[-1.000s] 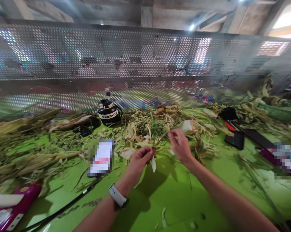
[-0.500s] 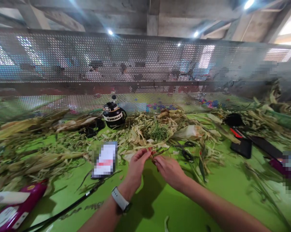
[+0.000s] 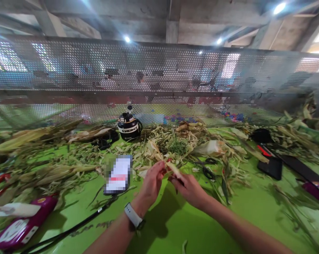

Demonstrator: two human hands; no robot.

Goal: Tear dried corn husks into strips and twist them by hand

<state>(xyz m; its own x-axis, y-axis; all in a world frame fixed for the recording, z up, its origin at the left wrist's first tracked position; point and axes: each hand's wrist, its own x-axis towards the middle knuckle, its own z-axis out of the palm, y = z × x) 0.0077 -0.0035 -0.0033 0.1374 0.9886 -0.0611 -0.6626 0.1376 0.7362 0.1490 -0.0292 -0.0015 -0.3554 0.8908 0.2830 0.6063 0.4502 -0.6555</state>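
Close together over the green table (image 3: pixel 164 215), my two hands work at a pale corn husk strip (image 3: pixel 172 168). My left hand (image 3: pixel 152 180), with a white-banded watch on the wrist, is closed in a pinch at the strip's left end. A small bit of red shows by its fingertips, too small to name. The strip's other end is between the fingers of my right hand (image 3: pixel 190 188), which is also closed. Scissors with black handles (image 3: pixel 209 172) lie just beyond my right hand. Behind both hands is a heap of dry husk scraps (image 3: pixel 154 150).
A black jug marked ENERGY (image 3: pixel 129 128) stands behind the heap. Left of my hands lies a phone (image 3: pixel 119 174) with a strap; a purple device (image 3: pixel 27 220) is further left. A dark phone (image 3: pixel 270 165) lies right. A perforated metal screen (image 3: pixel 159 67) closes the back.
A pale husk strip now shows between my hands, where a thin reddish and dark piece was before. My right hand has shifted slightly right and down. The view has turned a little left.
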